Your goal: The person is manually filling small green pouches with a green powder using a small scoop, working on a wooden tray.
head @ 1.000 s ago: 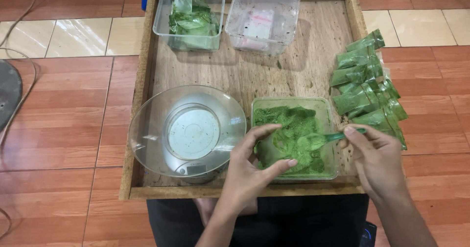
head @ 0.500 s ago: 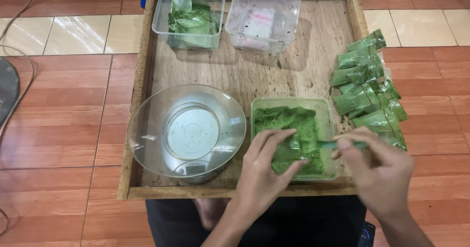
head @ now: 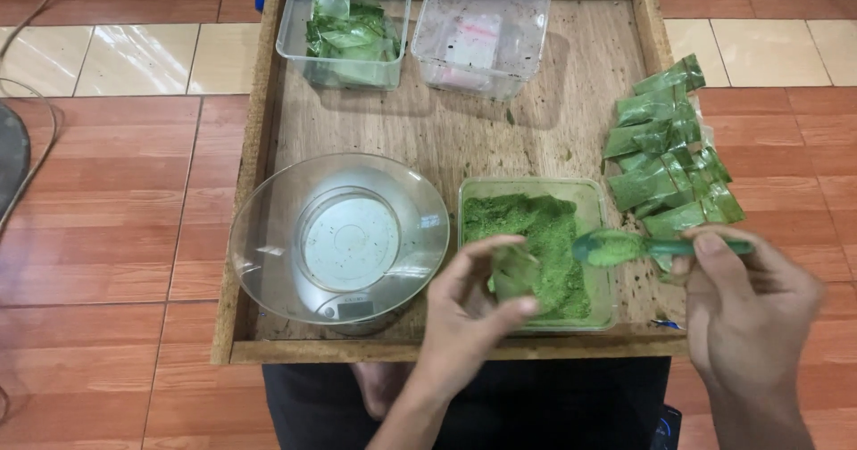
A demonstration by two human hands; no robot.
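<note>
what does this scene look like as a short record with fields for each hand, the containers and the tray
left hand: holds a small clear plastic pouch over the powder tub
right hand: holds a green plastic spoon heaped with green powder
powder tub: clear square container of green powder
scale: glass bowl on it
tray right edge: pile of filled green sachets
base: wooden tray

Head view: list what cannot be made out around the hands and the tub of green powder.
- Small bag in the left hand: fingers cover most of it; its fill cannot be told.
- Scale display: too small, under the glass bowl.
- Clear tub at the back: walls cloudy, contents blurred.
- Spoon handle: end hidden in the right hand.
- Tub of green powder: depth hidden by the heap.
</note>
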